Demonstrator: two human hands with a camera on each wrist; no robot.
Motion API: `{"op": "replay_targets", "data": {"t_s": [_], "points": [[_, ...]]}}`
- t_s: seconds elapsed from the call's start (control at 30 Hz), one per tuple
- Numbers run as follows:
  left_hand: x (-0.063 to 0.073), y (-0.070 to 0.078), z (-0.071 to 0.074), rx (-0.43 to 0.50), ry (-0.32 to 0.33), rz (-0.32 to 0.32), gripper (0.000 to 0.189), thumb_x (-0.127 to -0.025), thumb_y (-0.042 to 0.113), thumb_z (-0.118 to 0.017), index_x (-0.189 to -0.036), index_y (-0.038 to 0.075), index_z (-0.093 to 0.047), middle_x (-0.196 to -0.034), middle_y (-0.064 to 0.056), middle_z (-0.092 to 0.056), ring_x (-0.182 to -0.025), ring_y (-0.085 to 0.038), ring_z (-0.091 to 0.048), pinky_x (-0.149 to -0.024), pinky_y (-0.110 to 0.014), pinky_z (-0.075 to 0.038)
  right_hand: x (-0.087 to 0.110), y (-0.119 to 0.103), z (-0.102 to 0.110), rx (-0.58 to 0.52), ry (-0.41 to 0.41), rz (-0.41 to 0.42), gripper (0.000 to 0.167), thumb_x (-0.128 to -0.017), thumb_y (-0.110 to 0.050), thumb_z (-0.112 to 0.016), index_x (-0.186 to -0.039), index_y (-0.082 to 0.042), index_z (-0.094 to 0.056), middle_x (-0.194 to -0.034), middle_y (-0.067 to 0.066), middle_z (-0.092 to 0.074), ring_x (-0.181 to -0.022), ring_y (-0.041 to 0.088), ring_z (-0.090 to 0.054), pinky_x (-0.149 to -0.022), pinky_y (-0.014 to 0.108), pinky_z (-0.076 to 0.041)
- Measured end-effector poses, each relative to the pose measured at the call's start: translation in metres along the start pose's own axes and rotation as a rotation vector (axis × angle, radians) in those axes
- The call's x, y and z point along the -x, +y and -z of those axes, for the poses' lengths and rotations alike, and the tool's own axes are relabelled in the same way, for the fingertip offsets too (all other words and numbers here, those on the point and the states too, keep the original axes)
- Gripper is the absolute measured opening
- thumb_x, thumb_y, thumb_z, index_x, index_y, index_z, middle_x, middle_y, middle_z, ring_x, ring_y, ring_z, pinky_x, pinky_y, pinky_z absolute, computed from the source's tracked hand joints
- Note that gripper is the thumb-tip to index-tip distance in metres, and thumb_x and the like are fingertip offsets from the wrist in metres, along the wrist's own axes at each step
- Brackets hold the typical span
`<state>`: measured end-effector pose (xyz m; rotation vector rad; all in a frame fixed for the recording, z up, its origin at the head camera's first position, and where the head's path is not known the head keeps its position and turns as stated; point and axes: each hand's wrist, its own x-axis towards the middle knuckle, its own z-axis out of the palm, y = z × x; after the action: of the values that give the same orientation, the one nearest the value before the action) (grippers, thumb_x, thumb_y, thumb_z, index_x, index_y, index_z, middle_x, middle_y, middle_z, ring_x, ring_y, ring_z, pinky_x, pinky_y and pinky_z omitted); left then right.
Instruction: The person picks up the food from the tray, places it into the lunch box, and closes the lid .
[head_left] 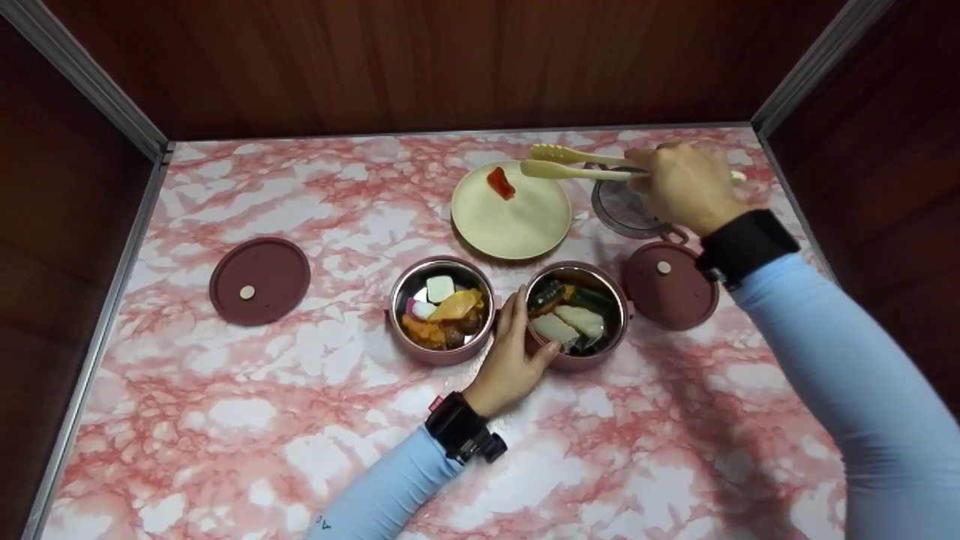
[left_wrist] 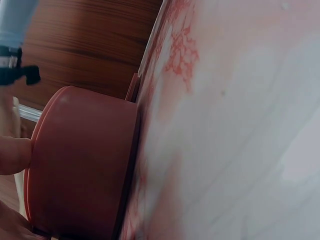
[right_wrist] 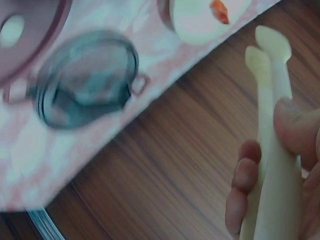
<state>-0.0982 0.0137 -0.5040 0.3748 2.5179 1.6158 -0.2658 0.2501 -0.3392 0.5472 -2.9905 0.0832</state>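
Note:
My right hand (head_left: 690,187) grips pale yellow tongs (head_left: 574,172) above the table's back right. The tips of the tongs hang over the right edge of a cream plate (head_left: 517,232) with nothing between them. On that plate lies one red piece of food (head_left: 500,184), perhaps bell pepper. Lower down, my left hand (head_left: 510,375) holds the left side of the right-hand reddish food pot (head_left: 581,363), thumb and fingers at its rim. Pale slices and dark green pieces lie inside. Beside it stands a matching pot (head_left: 442,357) with orange, white and brown food.
A dark red lid (head_left: 262,281) lies at the left. Another such lid (head_left: 679,300) lies right of the pots, with a see-through, grey-rimmed round lid (head_left: 622,206) behind it. Wood-look panels (head_left: 450,67) enclose the back and sides of the marbled table (head_left: 300,450).

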Motion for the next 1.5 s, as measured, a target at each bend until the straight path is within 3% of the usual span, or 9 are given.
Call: {"op": "replay_targets", "data": {"t_s": [0.17,0.27,0.5,0.73,1.0,1.2,1.5], "points": [[0.0,0.0,0.0,-0.006,-0.012,0.013,0.093,-0.097,0.034,-0.063,-0.16,0.011,0.001,-0.162,-0.026,-0.004,-0.141,-0.049,-0.024,-0.109,-0.057,-0.034,-0.017,-0.004,-0.028,-0.089,-0.091,-0.117,0.023,-0.088,-0.023,-0.063,-0.11,-0.018,-0.07,-0.089,0.017,-0.067,-0.077,0.043,-0.06,-0.056,0.057,-0.044],[-0.001,0.0,0.0,-0.001,-0.012,0.013,0.093,-0.097,0.032,-0.063,-0.16,0.011,0.002,-0.161,-0.026,-0.004,-0.141,-0.049,-0.023,-0.109,-0.057,-0.034,-0.023,-0.007,-0.043,-0.12,-0.129,-0.148,0.024,-0.088,-0.025,-0.059,-0.108,-0.017,-0.07,-0.09,0.017,-0.065,-0.079,0.042,-0.059,-0.059,0.058,-0.046],[-0.001,-0.001,0.001,0.003,-0.015,0.017,0.093,-0.097,0.033,-0.063,-0.16,0.013,0.003,-0.162,-0.026,-0.003,-0.141,-0.049,-0.024,-0.108,-0.057,-0.035,-0.031,-0.012,-0.064,-0.176,-0.167,-0.171,0.032,-0.093,-0.024,-0.057,-0.121,-0.019,-0.07,-0.108,0.02,-0.067,-0.093,0.044,-0.061,-0.071,0.062,-0.048],[0.0,-0.001,0.001,-0.002,-0.02,0.017,0.093,-0.098,0.037,-0.061,-0.16,0.014,0.005,-0.162,-0.026,-0.002,-0.14,-0.05,-0.026,-0.106,-0.059,-0.036,-0.035,-0.016,-0.069,-0.193,-0.201,-0.154,0.021,-0.096,-0.028,-0.062,-0.112,-0.017,-0.071,-0.106,0.017,-0.068,-0.095,0.042,-0.062,-0.073,0.062,-0.047],[-0.002,-0.002,0.001,0.0,-0.018,0.008,0.093,-0.097,0.035,-0.062,-0.159,0.011,0.004,-0.161,-0.026,-0.003,-0.14,-0.05,-0.025,-0.107,-0.058,-0.035,-0.038,-0.022,-0.069,-0.207,-0.273,-0.173,0.029,-0.097,-0.031,-0.059,-0.119,-0.015,-0.071,-0.108,0.017,-0.068,-0.098,0.043,-0.061,-0.077,0.065,-0.046],[-0.002,-0.002,0.0,0.002,-0.017,0.013,0.093,-0.097,0.034,-0.063,-0.16,0.012,0.003,-0.161,-0.026,-0.004,-0.14,-0.049,-0.026,-0.108,-0.057,-0.035,-0.039,-0.026,-0.066,-0.211,-0.331,-0.204,0.033,-0.097,-0.033,-0.056,-0.123,-0.016,-0.07,-0.12,0.017,-0.065,-0.108,0.045,-0.058,-0.083,0.067,-0.045],[-0.002,-0.002,0.0,-0.016,0.001,-0.026,0.092,-0.097,0.032,-0.063,-0.159,0.007,0.0,-0.16,-0.029,-0.008,-0.143,-0.048,-0.02,-0.112,-0.056,-0.03,-0.037,-0.036,-0.062,-0.255,-0.347,-0.259,0.042,-0.096,-0.035,-0.056,-0.132,-0.017,-0.066,-0.132,0.018,-0.06,-0.115,0.043,-0.056,-0.088,0.064,-0.045]]}}
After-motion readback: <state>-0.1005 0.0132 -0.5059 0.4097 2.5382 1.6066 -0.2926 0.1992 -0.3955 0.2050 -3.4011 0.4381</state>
